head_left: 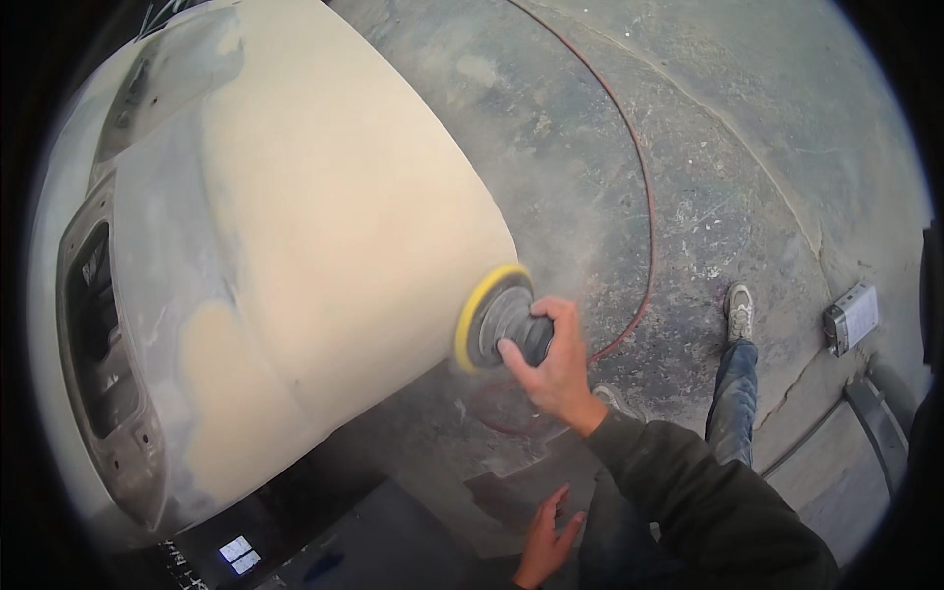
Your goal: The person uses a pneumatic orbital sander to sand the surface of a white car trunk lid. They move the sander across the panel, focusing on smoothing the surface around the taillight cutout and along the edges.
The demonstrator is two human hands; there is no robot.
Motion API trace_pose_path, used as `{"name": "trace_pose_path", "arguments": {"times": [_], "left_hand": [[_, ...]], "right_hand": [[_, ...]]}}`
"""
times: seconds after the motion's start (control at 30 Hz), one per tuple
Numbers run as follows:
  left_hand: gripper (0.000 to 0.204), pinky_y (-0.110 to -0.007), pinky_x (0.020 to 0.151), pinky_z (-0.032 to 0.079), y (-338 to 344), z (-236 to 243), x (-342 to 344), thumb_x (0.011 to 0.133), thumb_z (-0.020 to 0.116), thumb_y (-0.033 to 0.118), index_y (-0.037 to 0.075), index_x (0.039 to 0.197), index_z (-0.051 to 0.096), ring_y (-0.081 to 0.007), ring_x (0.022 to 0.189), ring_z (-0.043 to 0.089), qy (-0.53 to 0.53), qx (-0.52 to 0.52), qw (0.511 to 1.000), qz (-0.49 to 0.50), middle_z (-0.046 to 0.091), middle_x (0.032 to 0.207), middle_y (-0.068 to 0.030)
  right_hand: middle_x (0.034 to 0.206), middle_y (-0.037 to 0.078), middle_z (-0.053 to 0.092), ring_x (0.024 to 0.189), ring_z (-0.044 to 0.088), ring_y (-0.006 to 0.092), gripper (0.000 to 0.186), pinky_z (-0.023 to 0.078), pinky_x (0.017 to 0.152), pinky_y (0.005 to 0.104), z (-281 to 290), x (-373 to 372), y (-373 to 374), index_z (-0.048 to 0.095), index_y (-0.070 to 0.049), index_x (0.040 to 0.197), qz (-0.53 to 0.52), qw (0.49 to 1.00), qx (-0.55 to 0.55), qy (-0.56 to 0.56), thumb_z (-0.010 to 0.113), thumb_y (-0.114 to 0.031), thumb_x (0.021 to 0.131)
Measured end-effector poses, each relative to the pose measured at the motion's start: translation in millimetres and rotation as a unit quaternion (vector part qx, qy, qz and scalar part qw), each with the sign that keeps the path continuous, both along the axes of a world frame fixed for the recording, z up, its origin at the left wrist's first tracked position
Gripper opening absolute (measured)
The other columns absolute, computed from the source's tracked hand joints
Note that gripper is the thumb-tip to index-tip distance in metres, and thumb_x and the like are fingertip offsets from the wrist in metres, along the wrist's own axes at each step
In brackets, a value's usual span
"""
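1. Head view, centre of the frame: the right hand [551, 364] has its grip wrapped around the dark round body of a sander with a yellow-edged disc [497, 320]. The disc is pressed against the right edge of a large cream-coloured, filler-coated car body panel [344, 206] that fills the left half of the frame.
2. Lower centre: the left hand [546, 536] hangs free, fingers loosely spread, holding nothing.
3. Right of the sander: a thin red air hose [644, 197] curves across the dusty grey concrete floor [747, 118], passing near the person's shoe [739, 310].
4. Risks, as I judge them: with only 1 hand steadying the sander at the panel's edge, the disc could tip and gouge the filler, or slip off it. The hose near the feet could snag. Dust hazes the view around the disc.
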State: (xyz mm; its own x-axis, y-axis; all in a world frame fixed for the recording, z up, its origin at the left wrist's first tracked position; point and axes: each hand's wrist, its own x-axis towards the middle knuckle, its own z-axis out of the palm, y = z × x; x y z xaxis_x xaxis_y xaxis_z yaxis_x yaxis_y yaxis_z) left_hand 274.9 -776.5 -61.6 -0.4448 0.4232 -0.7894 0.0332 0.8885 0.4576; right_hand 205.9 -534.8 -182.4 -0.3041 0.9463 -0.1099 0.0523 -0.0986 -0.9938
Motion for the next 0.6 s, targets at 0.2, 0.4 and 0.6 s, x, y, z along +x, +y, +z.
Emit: {"name": "trace_pose_path", "arguments": {"times": [0.2,0.4,0.6], "left_hand": [[0.056,-0.041,0.102,0.050,-14,4,-6,0.099,0.070,0.021,0.002,0.147,0.049,-0.0311,0.127,0.061,0.051,0.036,0.998,0.012,0.058,0.140,-0.0222],[0.066,-0.041,0.106,0.047,18,-15,-16,0.097,0.072,0.020,-0.003,0.151,0.040,-0.0351,0.132,0.054,0.142,0.073,0.986,-0.053,0.051,0.146,-0.0250],[0.056,-0.041,0.090,0.049,77,-82,-37,0.096,0.074,0.022,-0.006,0.136,0.048,-0.0320,0.108,0.062,0.222,0.112,0.967,-0.062,0.063,0.118,-0.0193]], "right_hand": [[0.101,0.019,0.060,0.095,0.062,0.0345,0.049,0.049,0.088,0.0410,24,-13,85,0.054,-0.002,0.118,0.092,0.994,-0.044,-0.047,0.076,-0.032,0.087],[0.111,0.020,0.059,0.101,0.062,0.0408,0.051,0.051,0.086,0.0478,6,-7,78,0.053,-0.003,0.121,0.100,0.993,-0.018,-0.056,0.078,-0.030,0.085],[0.111,0.019,0.057,0.097,0.062,0.0388,0.053,0.052,0.080,0.0467,40,-4,18,0.050,-0.003,0.123,0.071,0.994,0.077,-0.018,0.078,-0.028,0.085]]}}
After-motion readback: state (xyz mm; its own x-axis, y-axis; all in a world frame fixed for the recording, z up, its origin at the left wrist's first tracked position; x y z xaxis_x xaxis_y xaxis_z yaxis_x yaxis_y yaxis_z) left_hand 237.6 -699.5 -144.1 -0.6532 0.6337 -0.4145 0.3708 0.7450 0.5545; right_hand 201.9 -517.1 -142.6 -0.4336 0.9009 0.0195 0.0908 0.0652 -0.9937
